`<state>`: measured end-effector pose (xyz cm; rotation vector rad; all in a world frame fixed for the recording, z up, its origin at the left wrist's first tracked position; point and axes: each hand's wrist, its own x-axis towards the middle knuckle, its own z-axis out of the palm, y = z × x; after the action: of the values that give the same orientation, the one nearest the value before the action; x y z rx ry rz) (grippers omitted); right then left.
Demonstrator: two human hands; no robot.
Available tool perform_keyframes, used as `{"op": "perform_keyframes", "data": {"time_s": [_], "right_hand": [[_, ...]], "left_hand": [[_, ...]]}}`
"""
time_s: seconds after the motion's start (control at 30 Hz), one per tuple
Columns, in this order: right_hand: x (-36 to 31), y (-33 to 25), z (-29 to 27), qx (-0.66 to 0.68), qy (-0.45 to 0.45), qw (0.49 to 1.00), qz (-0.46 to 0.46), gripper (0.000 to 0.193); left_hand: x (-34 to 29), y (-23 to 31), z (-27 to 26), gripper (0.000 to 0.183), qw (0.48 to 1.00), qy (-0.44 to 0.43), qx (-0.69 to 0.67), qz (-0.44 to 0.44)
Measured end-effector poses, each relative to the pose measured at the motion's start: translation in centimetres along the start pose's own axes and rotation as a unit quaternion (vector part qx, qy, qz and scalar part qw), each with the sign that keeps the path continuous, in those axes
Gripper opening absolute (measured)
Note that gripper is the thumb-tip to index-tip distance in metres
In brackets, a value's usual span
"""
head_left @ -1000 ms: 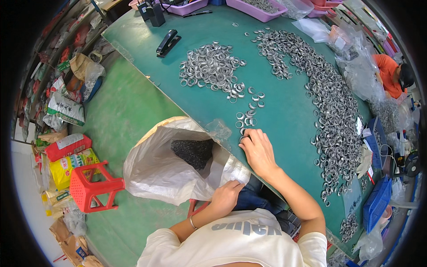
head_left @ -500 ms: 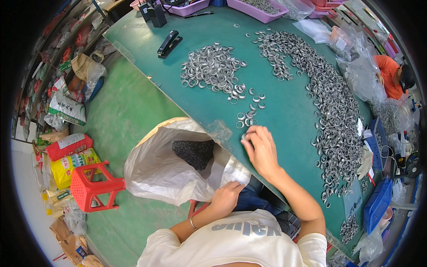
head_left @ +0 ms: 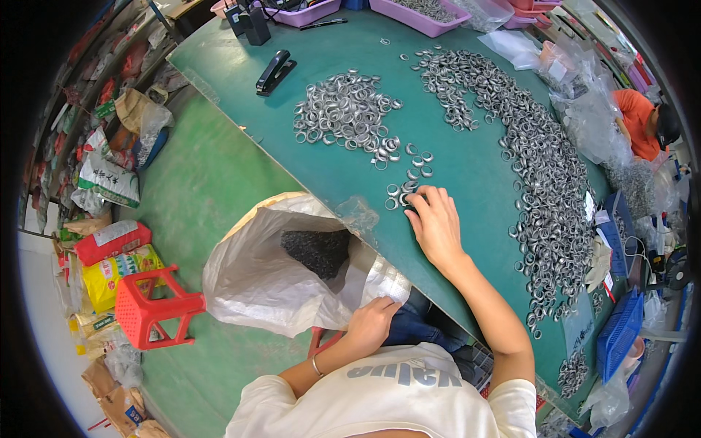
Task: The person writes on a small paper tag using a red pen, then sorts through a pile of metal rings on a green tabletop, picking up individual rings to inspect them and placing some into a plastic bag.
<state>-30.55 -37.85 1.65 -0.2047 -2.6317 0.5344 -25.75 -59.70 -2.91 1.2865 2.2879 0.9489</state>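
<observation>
Small grey metal rings (head_left: 394, 197) lie in a loose trail on the green table, leading down from a larger heap of rings (head_left: 343, 113). At the near end of this trail is my right hand (head_left: 437, 228), its curled thumb and fingertips closed around a ring, partly hidden by the fingers. My left hand (head_left: 371, 323) grips the near rim of a big white woven sack (head_left: 270, 299), which gapes beside the table edge. Inside the sack a mass of dark, small pieces (head_left: 318, 252) shows.
A long band of rings (head_left: 551, 197) curves along the table's right side. A black stapler (head_left: 276, 71) and a purple tray (head_left: 427, 18) sit farther back. On the floor at left stands a red stool (head_left: 157, 306). A person in orange (head_left: 637, 128) is at far right.
My right hand has moved slightly up and away from the table edge, and its fingertips have come onto the near end of the ring trail. My left hand stays on the sack rim.
</observation>
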Motion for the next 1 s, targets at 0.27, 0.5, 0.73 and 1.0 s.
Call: {"op": "perform_keyframes", "data": {"time_s": [0.27,0.5,0.73,1.0], "right_hand": [[-0.1,0.9,0.0,0.052,0.104,0.993,0.001,0.012],[-0.6,1.7,0.5,0.007,0.046,0.999,0.003,0.017],[-1.7,-4.1,-0.8,0.234,-0.013,0.972,0.002,0.018],[1.1,-1.0,-0.4,0.165,0.029,0.985,0.028,0.020]], "left_hand": [[0.0,-0.1,0.0,0.028,1.000,-0.005,0.001,-0.004],[0.0,-0.1,0.1,0.029,1.000,-0.005,-0.004,-0.004],[-0.1,-0.2,0.2,0.029,1.000,-0.006,-0.009,-0.004],[-0.2,-0.2,0.2,0.027,1.000,-0.001,-0.010,-0.008]]}}
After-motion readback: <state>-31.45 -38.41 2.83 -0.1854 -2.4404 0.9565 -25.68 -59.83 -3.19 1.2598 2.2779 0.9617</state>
